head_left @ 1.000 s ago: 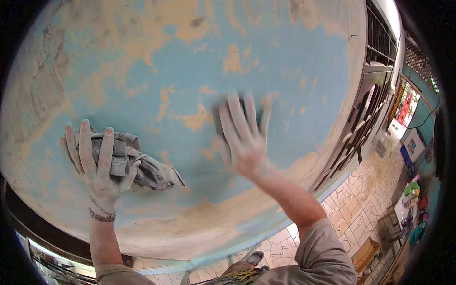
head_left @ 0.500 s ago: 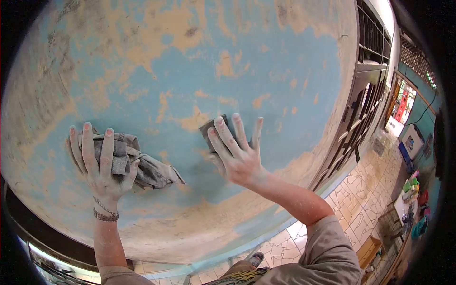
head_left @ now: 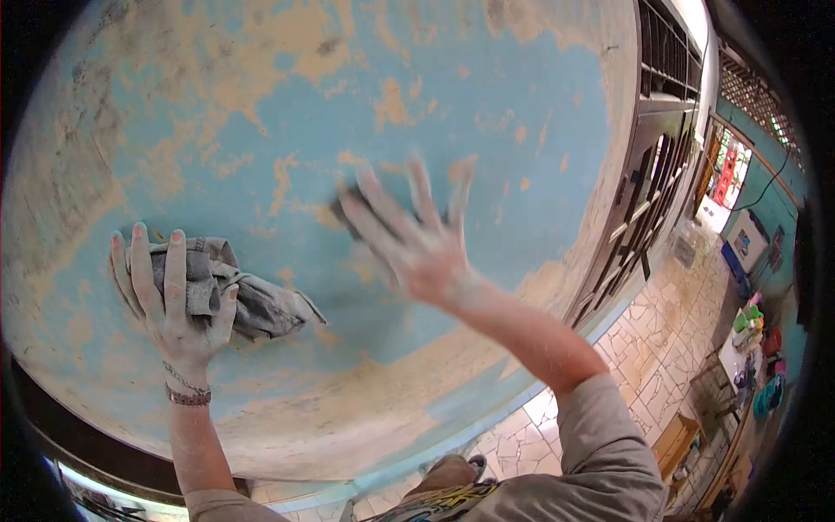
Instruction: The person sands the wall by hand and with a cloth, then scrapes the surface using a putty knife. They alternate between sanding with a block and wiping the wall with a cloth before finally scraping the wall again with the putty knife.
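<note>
A crumpled grey rag (head_left: 257, 304) lies against a patchy wall (head_left: 496, 74) of worn blue and tan paint. At the rag's left end the left hand (head_left: 178, 317) is laid with its fingers spread long and straight, the thumb standing out across the cloth; folds show between the digits, and a loose tail trails to the other side. Just below the rag, bracelets (head_left: 187, 396) circle that wrist (one thin and pale, the other broader and darker).

To the right of the rag and a little higher, the right hand (head_left: 417, 257) is splayed wide and blurred. A dark flat pad (head_left: 342, 213) shows beneath its fingers, its edge sticking out on the side towards the rag. How firmly the hand bears on it, I cannot tell. Pale dust coats both hands.

Far to the right of the rag is a dark slatted door (head_left: 639, 200). Lower down, beyond the rag, spreads a crazy-paved floor (head_left: 644, 348).
</note>
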A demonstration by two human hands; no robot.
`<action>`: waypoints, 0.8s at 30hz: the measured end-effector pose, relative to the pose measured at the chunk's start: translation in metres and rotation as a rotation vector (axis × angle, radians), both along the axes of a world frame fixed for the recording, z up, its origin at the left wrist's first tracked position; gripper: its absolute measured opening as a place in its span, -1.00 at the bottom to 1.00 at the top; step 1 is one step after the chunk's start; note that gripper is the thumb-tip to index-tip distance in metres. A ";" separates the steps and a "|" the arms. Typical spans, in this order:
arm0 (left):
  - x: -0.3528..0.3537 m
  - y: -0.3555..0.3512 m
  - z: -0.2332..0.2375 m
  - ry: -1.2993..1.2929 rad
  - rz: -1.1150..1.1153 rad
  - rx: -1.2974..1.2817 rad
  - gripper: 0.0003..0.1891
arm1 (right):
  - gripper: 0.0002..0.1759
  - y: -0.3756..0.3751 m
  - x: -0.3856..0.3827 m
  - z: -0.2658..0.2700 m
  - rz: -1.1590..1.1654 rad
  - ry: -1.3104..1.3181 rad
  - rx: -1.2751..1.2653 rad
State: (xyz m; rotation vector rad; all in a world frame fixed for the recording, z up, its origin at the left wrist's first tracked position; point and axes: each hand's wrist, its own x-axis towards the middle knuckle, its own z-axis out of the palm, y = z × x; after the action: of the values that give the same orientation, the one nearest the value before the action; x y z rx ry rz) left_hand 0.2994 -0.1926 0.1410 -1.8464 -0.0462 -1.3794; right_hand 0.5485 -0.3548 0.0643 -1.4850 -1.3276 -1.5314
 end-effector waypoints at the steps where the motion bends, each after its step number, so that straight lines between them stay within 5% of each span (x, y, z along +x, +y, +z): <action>1: 0.000 0.000 0.001 0.004 -0.009 0.003 -0.33 | -0.44 0.003 0.002 0.034 -0.025 -0.038 0.045; 3: 0.000 0.000 0.001 -0.002 -0.023 0.002 -0.33 | -0.45 0.006 -0.007 0.104 0.000 -0.024 0.140; 6: -0.002 0.006 -0.002 -0.036 -0.021 -0.050 -0.32 | -0.45 0.018 -0.016 0.113 0.031 0.015 0.207; 9: -0.002 0.007 -0.002 -0.038 -0.039 -0.035 -0.32 | -0.43 0.010 -0.024 -0.018 0.062 0.099 -0.046; 12: -0.002 0.008 -0.002 -0.044 -0.052 -0.029 -0.33 | -0.45 0.010 -0.017 -0.039 0.060 0.021 -0.086; 16: 0.000 0.007 -0.001 -0.043 -0.051 -0.017 -0.34 | -0.50 0.022 -0.026 0.079 0.068 0.033 0.134; 19: 0.000 0.007 0.000 -0.045 -0.033 -0.007 -0.35 | -0.49 0.029 -0.026 0.104 0.075 0.028 0.209; 21: 0.000 0.005 -0.001 -0.036 -0.021 0.007 -0.35 | -0.55 0.017 -0.029 0.040 0.056 0.109 0.083; 24: 0.001 0.005 -0.001 -0.026 -0.018 0.015 -0.37 | -0.60 0.005 -0.018 -0.157 0.015 0.144 -0.135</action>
State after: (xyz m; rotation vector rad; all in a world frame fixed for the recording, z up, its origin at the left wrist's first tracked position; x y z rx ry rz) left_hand 0.3007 -0.1875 0.1395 -1.8210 -0.0324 -1.4124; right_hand 0.5306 -0.3497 -0.0931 -1.6320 -1.3757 -1.3204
